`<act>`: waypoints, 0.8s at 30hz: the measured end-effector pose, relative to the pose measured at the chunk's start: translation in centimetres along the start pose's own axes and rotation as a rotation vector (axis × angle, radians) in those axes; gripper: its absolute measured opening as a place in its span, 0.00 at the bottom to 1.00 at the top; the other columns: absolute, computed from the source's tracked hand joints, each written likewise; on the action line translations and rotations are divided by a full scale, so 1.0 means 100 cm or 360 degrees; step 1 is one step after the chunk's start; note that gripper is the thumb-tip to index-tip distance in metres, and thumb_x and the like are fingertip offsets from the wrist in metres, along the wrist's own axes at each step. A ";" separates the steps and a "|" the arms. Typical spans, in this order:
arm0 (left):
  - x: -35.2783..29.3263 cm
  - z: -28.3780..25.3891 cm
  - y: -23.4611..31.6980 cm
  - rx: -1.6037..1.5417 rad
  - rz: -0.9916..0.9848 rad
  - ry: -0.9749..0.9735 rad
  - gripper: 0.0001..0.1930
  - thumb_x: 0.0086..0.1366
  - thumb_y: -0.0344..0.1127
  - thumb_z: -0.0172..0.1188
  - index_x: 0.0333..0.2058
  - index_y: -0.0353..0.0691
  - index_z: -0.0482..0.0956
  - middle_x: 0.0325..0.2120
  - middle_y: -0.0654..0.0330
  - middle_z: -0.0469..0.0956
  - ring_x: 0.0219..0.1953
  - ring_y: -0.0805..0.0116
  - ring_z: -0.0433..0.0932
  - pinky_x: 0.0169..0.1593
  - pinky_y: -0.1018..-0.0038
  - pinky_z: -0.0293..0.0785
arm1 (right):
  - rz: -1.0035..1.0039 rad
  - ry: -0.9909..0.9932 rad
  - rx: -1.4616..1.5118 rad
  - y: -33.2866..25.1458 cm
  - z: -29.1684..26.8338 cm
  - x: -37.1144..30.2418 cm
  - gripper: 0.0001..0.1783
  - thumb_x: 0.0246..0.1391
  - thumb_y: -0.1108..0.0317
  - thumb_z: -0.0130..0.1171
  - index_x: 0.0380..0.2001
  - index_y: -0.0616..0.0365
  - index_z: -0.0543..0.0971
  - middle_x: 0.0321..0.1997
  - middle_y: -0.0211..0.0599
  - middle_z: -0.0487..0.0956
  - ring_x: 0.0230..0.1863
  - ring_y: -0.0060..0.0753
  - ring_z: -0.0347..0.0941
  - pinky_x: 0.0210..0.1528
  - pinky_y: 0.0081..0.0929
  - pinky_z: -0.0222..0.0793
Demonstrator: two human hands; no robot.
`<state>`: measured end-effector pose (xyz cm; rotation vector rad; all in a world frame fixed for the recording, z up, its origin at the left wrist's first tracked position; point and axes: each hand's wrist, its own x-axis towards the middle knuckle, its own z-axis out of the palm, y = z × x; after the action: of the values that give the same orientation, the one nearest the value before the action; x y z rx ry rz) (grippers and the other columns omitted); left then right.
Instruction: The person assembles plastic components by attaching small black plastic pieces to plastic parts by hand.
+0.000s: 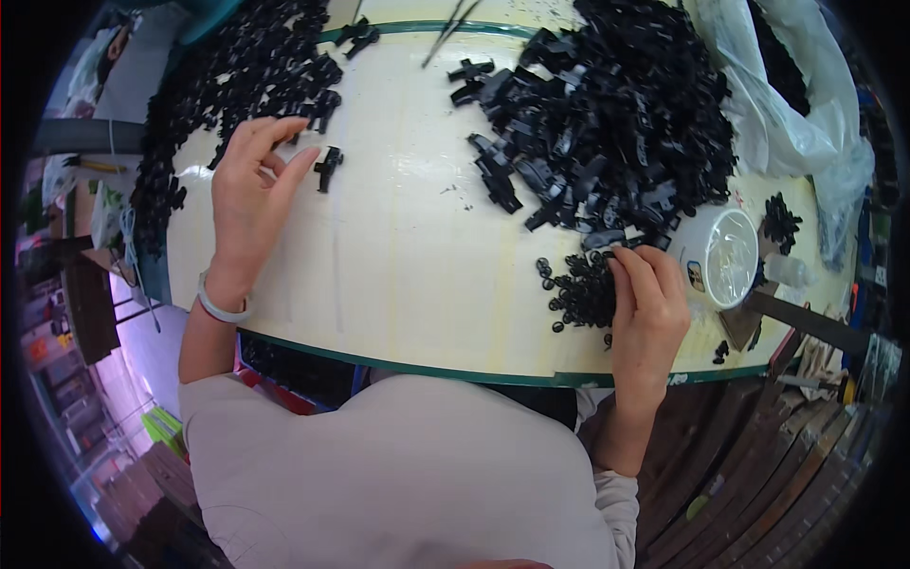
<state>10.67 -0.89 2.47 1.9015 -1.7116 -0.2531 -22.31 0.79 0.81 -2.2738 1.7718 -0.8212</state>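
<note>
My left hand (248,190) hovers over the left part of the table, thumb and fingers apart, holding nothing. Just right of its thumb lies a single small black plastic part (328,169). Beyond and left of this hand spreads a heap of similar black parts (275,57). My right hand (652,308) is at the right edge of a small pile of black ring-like pieces (580,292), thumb and index finger pinched together. What lies between those fingertips is too small to make out. Behind it rises a large heap of black clip-like plastic parts (616,114).
A white tub (725,258) with clear plastic on top stands right of my right hand. A clear plastic bag (787,123) lies at the far right. Dark tweezers (447,33) rest at the back. The pale table has a green front edge (455,372).
</note>
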 end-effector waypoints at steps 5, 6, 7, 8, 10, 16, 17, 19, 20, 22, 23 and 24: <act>0.011 0.027 0.040 -0.0200 0.1011 -0.0228 0.17 0.50 0.29 0.67 0.40 0.36 0.76 0.35 0.56 0.72 0.33 0.64 0.72 0.35 0.75 0.70 | -0.0042 0.0256 0.0040 0.002 0.000 -0.004 0.05 0.48 0.81 0.57 0.31 0.66 0.77 0.36 0.42 0.77 0.30 0.42 0.73 0.34 0.30 0.70; 0.013 0.037 0.049 -0.0204 0.1016 -0.0224 0.17 0.50 0.29 0.67 0.40 0.36 0.76 0.35 0.56 0.72 0.33 0.64 0.72 0.35 0.75 0.70 | 0.0030 0.0245 0.0068 0.005 -0.001 -0.008 0.06 0.51 0.82 0.54 0.33 0.67 0.75 0.37 0.42 0.77 0.28 0.34 0.74 0.33 0.25 0.71; 0.014 0.047 0.055 -0.0268 0.1020 -0.0278 0.18 0.49 0.30 0.67 0.40 0.36 0.76 0.34 0.55 0.72 0.35 0.61 0.71 0.36 0.72 0.70 | 0.0023 0.0251 0.0060 0.002 -0.002 -0.011 0.06 0.51 0.82 0.54 0.33 0.67 0.75 0.37 0.42 0.77 0.28 0.34 0.74 0.33 0.25 0.71; 0.015 0.052 0.057 -0.0336 0.1026 -0.0335 0.18 0.48 0.32 0.67 0.40 0.36 0.76 0.34 0.54 0.72 0.38 0.59 0.71 0.38 0.69 0.70 | 0.0287 0.0240 0.0501 -0.002 -0.003 -0.014 0.05 0.52 0.82 0.53 0.34 0.67 0.74 0.37 0.42 0.77 0.28 0.29 0.73 0.32 0.22 0.70; 0.021 0.062 0.060 -0.0362 0.1006 -0.0390 0.18 0.48 0.32 0.67 0.39 0.36 0.76 0.33 0.54 0.72 0.37 0.59 0.71 0.38 0.69 0.70 | 0.0646 0.0206 0.1236 -0.009 -0.010 -0.019 0.05 0.55 0.82 0.49 0.35 0.66 0.72 0.39 0.43 0.76 0.29 0.18 0.72 0.31 0.15 0.69; 0.024 0.065 0.062 -0.0540 0.0843 -0.0570 0.11 0.48 0.31 0.67 0.31 0.36 0.78 0.28 0.58 0.73 0.33 0.60 0.73 0.34 0.70 0.70 | 0.0921 0.0246 0.2200 -0.007 -0.018 -0.021 0.10 0.55 0.81 0.50 0.41 0.71 0.74 0.42 0.47 0.74 0.34 0.30 0.76 0.37 0.23 0.76; 0.022 0.066 0.063 -0.0578 0.0780 -0.0627 0.09 0.48 0.29 0.66 0.30 0.36 0.78 0.26 0.58 0.73 0.31 0.61 0.73 0.33 0.71 0.70 | 0.0914 0.0277 0.2274 -0.007 -0.019 -0.021 0.10 0.55 0.80 0.50 0.41 0.71 0.74 0.42 0.48 0.74 0.34 0.31 0.76 0.36 0.23 0.76; 0.024 0.066 0.063 -0.0602 0.0710 -0.0670 0.08 0.48 0.28 0.66 0.28 0.36 0.78 0.25 0.59 0.74 0.30 0.62 0.73 0.32 0.71 0.70 | 0.0918 0.0293 0.2276 -0.005 -0.018 -0.025 0.10 0.55 0.80 0.51 0.40 0.71 0.74 0.42 0.48 0.74 0.34 0.31 0.77 0.35 0.23 0.76; 0.025 0.066 0.064 -0.0551 0.0815 -0.0608 0.08 0.48 0.27 0.66 0.29 0.36 0.78 0.24 0.59 0.73 0.29 0.63 0.72 0.31 0.73 0.70 | 0.0921 0.0299 0.2293 -0.005 -0.018 -0.027 0.10 0.54 0.80 0.52 0.40 0.71 0.74 0.41 0.49 0.74 0.33 0.32 0.77 0.35 0.23 0.76; 0.027 0.065 0.066 -0.0492 0.0916 -0.0539 0.08 0.48 0.26 0.65 0.29 0.36 0.78 0.24 0.59 0.73 0.28 0.64 0.72 0.30 0.75 0.69 | 0.0916 0.0262 0.2296 -0.004 -0.019 -0.029 0.10 0.54 0.80 0.52 0.40 0.71 0.74 0.41 0.50 0.75 0.33 0.33 0.77 0.34 0.23 0.77; 0.028 0.061 0.069 -0.0543 0.0935 -0.0517 0.08 0.49 0.26 0.64 0.30 0.36 0.78 0.24 0.59 0.74 0.26 0.66 0.72 0.29 0.76 0.69 | 0.0914 0.0227 0.2300 -0.004 -0.019 -0.030 0.10 0.53 0.80 0.53 0.40 0.70 0.74 0.40 0.51 0.75 0.33 0.33 0.77 0.34 0.24 0.77; 0.029 0.059 0.071 -0.0599 0.0955 -0.0499 0.07 0.51 0.25 0.63 0.30 0.35 0.78 0.24 0.59 0.74 0.25 0.68 0.71 0.29 0.77 0.68 | 0.0912 0.0227 0.2298 -0.002 -0.020 -0.031 0.10 0.53 0.80 0.53 0.40 0.70 0.74 0.40 0.51 0.75 0.33 0.33 0.77 0.34 0.24 0.77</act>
<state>2.18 -5.48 1.94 1.0617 -2.1672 -0.6062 -23.62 4.19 1.51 -0.7517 1.0332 -1.4238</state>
